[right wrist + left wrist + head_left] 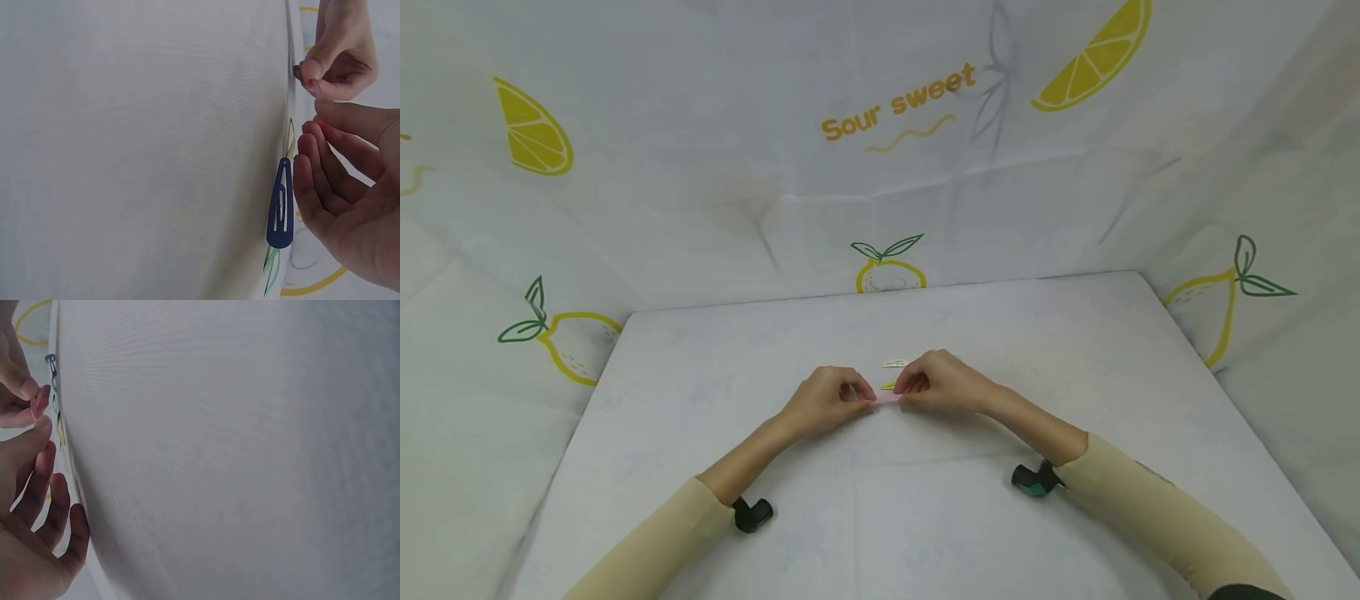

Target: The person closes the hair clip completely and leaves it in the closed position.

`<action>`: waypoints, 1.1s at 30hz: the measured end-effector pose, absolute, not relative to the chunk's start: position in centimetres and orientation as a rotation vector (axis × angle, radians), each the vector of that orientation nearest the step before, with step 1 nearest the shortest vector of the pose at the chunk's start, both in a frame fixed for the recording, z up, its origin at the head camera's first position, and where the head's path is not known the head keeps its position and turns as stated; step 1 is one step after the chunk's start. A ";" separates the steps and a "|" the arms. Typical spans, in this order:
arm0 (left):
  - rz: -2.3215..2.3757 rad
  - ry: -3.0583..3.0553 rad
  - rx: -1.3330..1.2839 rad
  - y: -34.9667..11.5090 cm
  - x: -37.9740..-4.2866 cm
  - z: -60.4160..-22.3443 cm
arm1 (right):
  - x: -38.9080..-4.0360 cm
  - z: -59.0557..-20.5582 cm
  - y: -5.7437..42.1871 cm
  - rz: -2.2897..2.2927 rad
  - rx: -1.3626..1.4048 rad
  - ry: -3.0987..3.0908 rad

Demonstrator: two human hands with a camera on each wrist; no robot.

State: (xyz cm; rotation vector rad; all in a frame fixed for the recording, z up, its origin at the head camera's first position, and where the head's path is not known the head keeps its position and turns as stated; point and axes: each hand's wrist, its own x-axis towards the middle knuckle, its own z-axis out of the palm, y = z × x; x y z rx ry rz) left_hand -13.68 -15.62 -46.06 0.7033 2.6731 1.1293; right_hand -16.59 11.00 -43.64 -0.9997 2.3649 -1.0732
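Between the two hands, a small pink hair clip [889,398] spans from fingertip to fingertip just above the table. My left hand [831,400] pinches its left end with thumb and forefinger. Its right end is pinched by my right hand [943,382], whose fingers hide part of it. Right behind the pink clip lies a yellow hair clip [887,387], partly covered by the right fingers. A white hair clip [895,363] lies farther back. In the right wrist view, a navy snap hair clip [272,231] and a green hair clip [270,269] lie beside the right hand.
The white cloth-covered table [737,350] reaches back to a white curtain [700,167] printed with lemons, which also hangs at both sides. Small black wrist devices [752,515] hang under the forearms near the sleeve cuffs.
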 end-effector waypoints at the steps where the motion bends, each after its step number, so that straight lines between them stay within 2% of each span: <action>1: 1.122 2.673 0.703 -15.6 -13.7 -46.1 | -16.6 -43.6 11.0 -1.063 -1.000 2.369; 33: 0.987 2.709 0.649 -14.9 -13.6 -46.0 | -16.9 -43.8 10.2 -0.938 -0.968 2.400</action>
